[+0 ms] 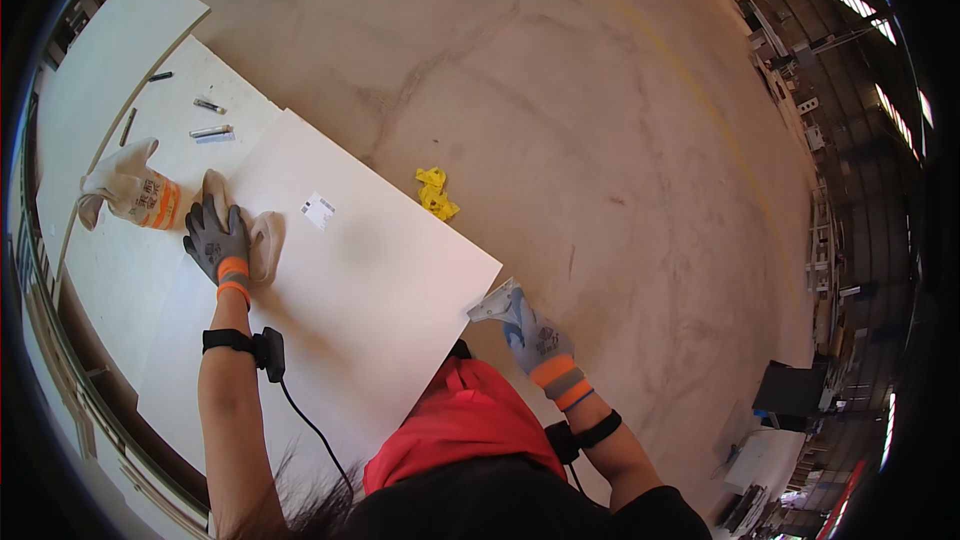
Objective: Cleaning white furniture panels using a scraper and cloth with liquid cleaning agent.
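A large white panel (360, 250) lies in front of me with a small label (318, 210) on it. On the panel, my left hand (215, 240), in a grey glove with an orange cuff, rests on a beige cloth (265, 245), its fingers spread. Bunched cloth shows on both sides of the hand. At the panel's right corner, my right hand (538, 338), gloved too, is closed around a scraper (492, 304). Its flat, greyish blade meets the panel's edge; the handle is mostly hidden by the fingers.
A plastic tub (150, 202) with an orange band and a cloth over it stands left of my left hand. Marker-like sticks (210, 131) lie beyond it. Another white board (110, 70) is at far left. Crumpled yellow plastic (435, 193) lies on the concrete floor (600, 140).
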`<act>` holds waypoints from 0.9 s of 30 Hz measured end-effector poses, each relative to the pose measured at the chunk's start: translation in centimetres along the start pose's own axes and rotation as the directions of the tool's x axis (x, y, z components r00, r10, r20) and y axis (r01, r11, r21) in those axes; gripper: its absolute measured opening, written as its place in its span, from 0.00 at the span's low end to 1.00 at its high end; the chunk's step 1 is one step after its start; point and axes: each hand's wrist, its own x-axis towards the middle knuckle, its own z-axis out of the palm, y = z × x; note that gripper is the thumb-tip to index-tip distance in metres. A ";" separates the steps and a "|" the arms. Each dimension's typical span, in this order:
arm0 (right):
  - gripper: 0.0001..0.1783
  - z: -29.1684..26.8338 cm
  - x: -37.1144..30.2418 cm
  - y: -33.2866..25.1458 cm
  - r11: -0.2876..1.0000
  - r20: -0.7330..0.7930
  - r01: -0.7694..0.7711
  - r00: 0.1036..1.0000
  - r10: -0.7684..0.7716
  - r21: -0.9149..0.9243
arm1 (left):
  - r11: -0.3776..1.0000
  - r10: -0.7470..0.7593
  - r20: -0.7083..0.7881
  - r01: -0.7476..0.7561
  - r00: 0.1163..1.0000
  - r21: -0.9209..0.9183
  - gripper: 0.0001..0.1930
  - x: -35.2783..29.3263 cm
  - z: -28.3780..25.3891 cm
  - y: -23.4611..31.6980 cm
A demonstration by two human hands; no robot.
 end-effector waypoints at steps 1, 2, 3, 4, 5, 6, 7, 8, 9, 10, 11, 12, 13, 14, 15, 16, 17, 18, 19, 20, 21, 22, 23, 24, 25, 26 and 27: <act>0.40 -0.3 0.4 0.0 1.000 0.009 -0.001 1.000 0.002 -0.004 | 1.000 0.004 0.003 -0.004 1.000 -0.010 0.31 -0.1 0.0 0.3; 0.38 -0.6 0.7 -0.1 0.999 0.020 -0.011 1.000 0.012 -0.041 | 1.000 0.009 0.005 -0.009 1.000 -0.021 0.30 -0.1 0.2 0.5; 0.36 -1.0 1.1 -0.3 0.997 0.031 -0.012 0.999 0.015 -0.074 | 1.000 0.008 0.004 -0.007 1.000 -0.024 0.30 -0.1 0.2 0.4; 0.36 -1.2 1.5 -0.4 0.997 0.040 -0.006 0.999 0.009 -0.074 | 1.000 0.003 0.008 -0.003 1.000 -0.016 0.30 -0.2 0.1 0.2; 0.36 -1.3 1.8 -0.4 0.996 0.056 0.001 0.998 0.004 -0.085 | 1.000 0.005 0.001 -0.005 1.000 -0.026 0.30 -0.2 0.1 0.2; 0.36 -1.4 2.2 -0.5 0.995 0.071 0.010 0.997 -0.003 -0.097 | 0.999 0.005 -0.008 -0.005 1.000 -0.038 0.30 -0.2 0.0 0.1; 0.36 -1.7 2.4 -0.6 0.995 0.078 0.016 0.997 -0.008 -0.097 | 1.000 0.000 -0.005 0.000 1.000 -0.031 0.30 -0.2 -0.1 0.1; 0.36 -1.9 2.6 -0.8 0.993 0.104 0.029 0.994 -0.017 -0.116 | 1.000 -0.002 0.002 0.002 1.000 -0.031 0.30 -0.2 -0.2 0.0; 0.35 -2.1 2.9 -0.9 0.990 0.128 0.041 0.992 -0.024 -0.136 | 0.999 -0.005 0.008 0.005 1.000 -0.034 0.30 -0.2 -0.2 0.0; 0.35 -2.1 3.1 -0.8 0.990 0.132 0.048 0.991 -0.029 -0.136 | 1.000 -0.010 0.010 0.010 1.000 -0.029 0.30 -0.1 -0.2 0.0; 0.35 -2.0 3.2 -0.7 0.990 0.121 0.061 0.992 -0.045 -0.127 | 1.000 -0.010 0.004 0.010 1.000 -0.029 0.30 -0.1 -0.1 0.0; 0.34 -1.9 3.4 -0.6 0.991 0.110 0.073 0.992 -0.060 -0.117 | 1.000 -0.009 -0.002 0.008 1.000 -0.029 0.30 0.0 0.0 -0.1; 0.34 -2.0 3.6 -0.4 0.990 0.114 0.078 0.991 -0.065 -0.115 | 1.000 -0.012 -0.002 0.012 1.000 -0.023 0.30 0.0 0.0 0.0; 0.32 -2.2 3.8 -0.2 0.989 0.112 0.093 0.990 -0.080 -0.118 | 0.999 -0.009 -0.004 0.009 1.000 -0.031 0.29 0.0 0.0 0.2; 0.31 -2.3 3.8 -0.1 0.987 0.109 0.102 0.990 -0.089 -0.122 | 0.999 -0.002 -0.005 0.002 1.000 -0.044 0.29 0.1 0.0 0.4; 0.31 -2.3 4.0 0.0 0.987 0.107 0.100 0.991 -0.087 -0.123 | 0.999 -0.001 -0.006 0.001 1.000 -0.047 0.29 0.2 0.0 0.6; 0.33 -2.2 4.3 0.4 0.980 0.109 0.133 0.987 -0.117 -0.146 | 0.999 0.011 -0.005 -0.011 1.000 -0.030 0.29 0.3 -0.2 0.6; 0.35 -2.3 4.3 1.3 0.972 0.103 0.142 0.987 -0.125 -0.185 | 0.999 0.032 0.001 -0.031 1.000 -0.040 0.29 0.2 0.2 1.6; 0.35 -1.4 4.1 2.2 0.972 0.080 0.123 0.991 -0.108 -0.202 | 0.999 0.045 -0.008 -0.045 0.999 -0.029 0.29 0.5 0.1 1.3; 0.35 0.6 3.9 3.1 0.971 0.016 0.191 0.981 -0.191 -0.145 | 0.997 0.061 -0.014 -0.061 0.998 -0.039 0.29 0.7 0.7 0.8; 0.36 1.4 4.6 3.3 0.957 -0.055 0.273 0.959 -0.279 -0.094 | 0.999 0.041 -0.002 -0.041 0.999 -0.024 0.29 1.0 0.8 -0.2; 0.35 -0.3 5.3 1.5 0.967 0.169 0.196 0.971 -0.168 -0.163 | 1.000 0.024 0.022 -0.024 0.999 -0.016 0.28 0.9 1.7 -1.0; 0.35 -1.0 5.3 0.8 0.965 0.204 0.209 0.963 -0.176 -0.155 | 1.000 0.031 0.010 -0.031 0.999 0.001 0.28 0.7 2.2 -1.4; 0.34 -1.0 5.3 0.7 0.968 0.213 0.210 0.961 -0.178 -0.140 | 0.999 0.041 -0.009 -0.040 0.999 0.022 0.28 0.7 2.3 -1.8; 0.33 -0.6 5.3 1.0 0.962 0.189 0.220 0.964 -0.189 -0.161 | 0.999 0.047 -0.015 -0.046 0.999 0.012 0.28 0.5 2.9 -1.9; 0.33 -1.0 5.5 0.7 0.962 0.166 0.211 0.969 -0.183 -0.172 | 0.999 0.045 -0.027 -0.044 0.999 0.031 0.28 0.5 2.7 -2.7; 0.33 -1.4 5.6 0.2 0.963 0.217 0.228 0.957 -0.194 -0.145 | 0.999 0.048 -0.039 -0.048 0.998 0.012 0.28 0.3 2.5 -2.7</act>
